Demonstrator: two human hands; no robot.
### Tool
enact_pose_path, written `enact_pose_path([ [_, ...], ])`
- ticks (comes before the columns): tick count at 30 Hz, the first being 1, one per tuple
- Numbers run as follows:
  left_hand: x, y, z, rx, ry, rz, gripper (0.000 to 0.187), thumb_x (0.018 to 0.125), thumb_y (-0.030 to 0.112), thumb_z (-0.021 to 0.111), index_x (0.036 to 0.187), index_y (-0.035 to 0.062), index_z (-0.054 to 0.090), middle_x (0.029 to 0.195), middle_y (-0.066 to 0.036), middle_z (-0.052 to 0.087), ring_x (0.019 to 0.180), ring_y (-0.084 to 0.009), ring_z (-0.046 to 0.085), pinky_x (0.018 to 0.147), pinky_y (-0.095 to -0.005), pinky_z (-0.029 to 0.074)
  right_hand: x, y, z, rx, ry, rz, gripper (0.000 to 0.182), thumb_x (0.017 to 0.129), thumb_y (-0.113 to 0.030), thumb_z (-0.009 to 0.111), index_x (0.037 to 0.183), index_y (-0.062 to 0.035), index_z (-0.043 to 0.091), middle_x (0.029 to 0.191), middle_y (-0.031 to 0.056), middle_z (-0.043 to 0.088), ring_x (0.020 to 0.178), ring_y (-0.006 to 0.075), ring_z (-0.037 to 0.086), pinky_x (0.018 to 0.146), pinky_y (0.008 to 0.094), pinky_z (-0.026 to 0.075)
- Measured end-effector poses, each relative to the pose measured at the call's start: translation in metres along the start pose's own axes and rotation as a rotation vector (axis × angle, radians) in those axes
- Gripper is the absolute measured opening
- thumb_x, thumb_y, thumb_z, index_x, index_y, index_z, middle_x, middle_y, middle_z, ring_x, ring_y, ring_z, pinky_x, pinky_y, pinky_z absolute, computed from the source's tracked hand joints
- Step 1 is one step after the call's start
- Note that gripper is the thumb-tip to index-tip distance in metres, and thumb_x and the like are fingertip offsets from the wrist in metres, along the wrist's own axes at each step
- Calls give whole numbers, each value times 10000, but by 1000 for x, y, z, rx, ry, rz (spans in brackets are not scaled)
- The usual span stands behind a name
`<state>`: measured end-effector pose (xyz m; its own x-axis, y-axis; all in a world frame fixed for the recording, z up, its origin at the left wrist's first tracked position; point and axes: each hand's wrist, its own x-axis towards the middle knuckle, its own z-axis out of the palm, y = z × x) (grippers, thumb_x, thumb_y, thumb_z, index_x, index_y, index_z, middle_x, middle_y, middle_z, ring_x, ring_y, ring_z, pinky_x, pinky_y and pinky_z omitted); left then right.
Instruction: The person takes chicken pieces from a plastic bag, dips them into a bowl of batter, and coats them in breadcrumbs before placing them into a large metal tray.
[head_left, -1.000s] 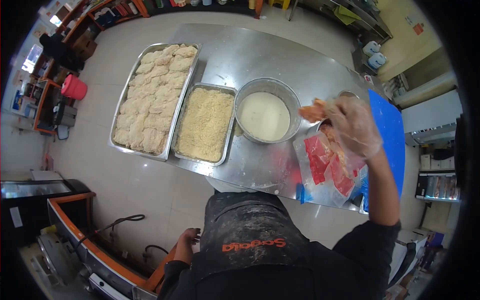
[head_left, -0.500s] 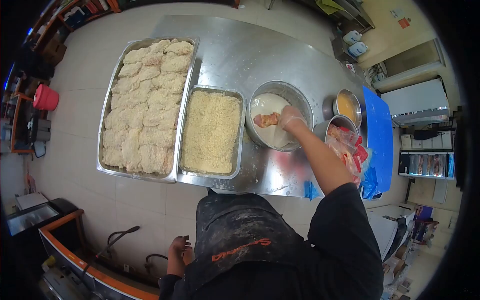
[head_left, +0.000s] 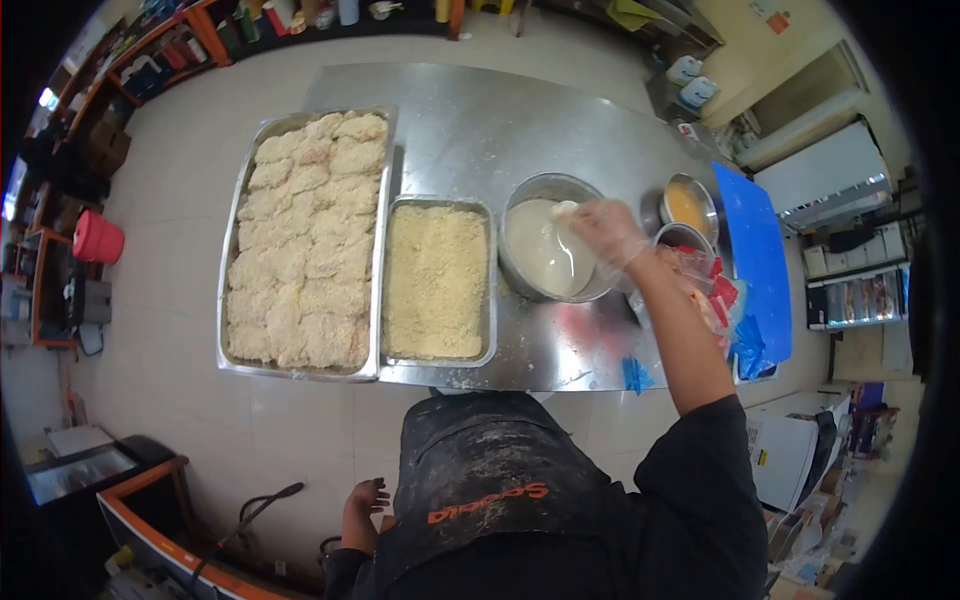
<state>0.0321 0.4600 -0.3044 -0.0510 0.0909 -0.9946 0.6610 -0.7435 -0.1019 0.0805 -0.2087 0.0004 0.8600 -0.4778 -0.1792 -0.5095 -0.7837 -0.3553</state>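
Note:
My right hand (head_left: 605,232), in a clear glove, is raised over the metal pot (head_left: 512,272) of white batter (head_left: 537,235). Its closed fingers hold a batter-coated piece of meat (head_left: 565,211), mostly hidden by the hand. A pale streak hangs below it towards the batter. Left of the pot stands a metal tray of pale breadcrumbs (head_left: 435,285). My left hand (head_left: 367,497) hangs low beside my dark apron (head_left: 490,450), loosely curled with fingers apart and holding nothing.
A large tray (head_left: 228,300) of breaded pieces is at the left. To the right are a bowl of orange-yellow liquid (head_left: 687,207), a pot with raw meat and plastic bags (head_left: 710,290), and a blue board (head_left: 755,260). Blue plastic (head_left: 637,375) lies at the table's front edge.
My right hand has risen from the batter, lifting the meat, which was reddish on top and now looks white. The view has shifted slightly. My left hand stays low.

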Motion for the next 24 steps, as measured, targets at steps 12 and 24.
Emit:
enact_pose_path([
  [12,-5,20,-25,21,-24,82,410,959,398,476,1225,92,537,1022,-89,661,834,-230,643,706,-389,494,16,41,73,-320,-82,-95,297,847,-291,585,803,-23,705,814,256,659,791,391,670,736,452,531],
  [24,10,11,-30,105,-73,69,477,963,425,464,1302,93,510,1015,-101,667,804,-233,655,699,-393,512,9,6,-32,-31,33,24,330,833,-336,658,841,-10,707,767,192,671,703,276,633,682,373,505],
])
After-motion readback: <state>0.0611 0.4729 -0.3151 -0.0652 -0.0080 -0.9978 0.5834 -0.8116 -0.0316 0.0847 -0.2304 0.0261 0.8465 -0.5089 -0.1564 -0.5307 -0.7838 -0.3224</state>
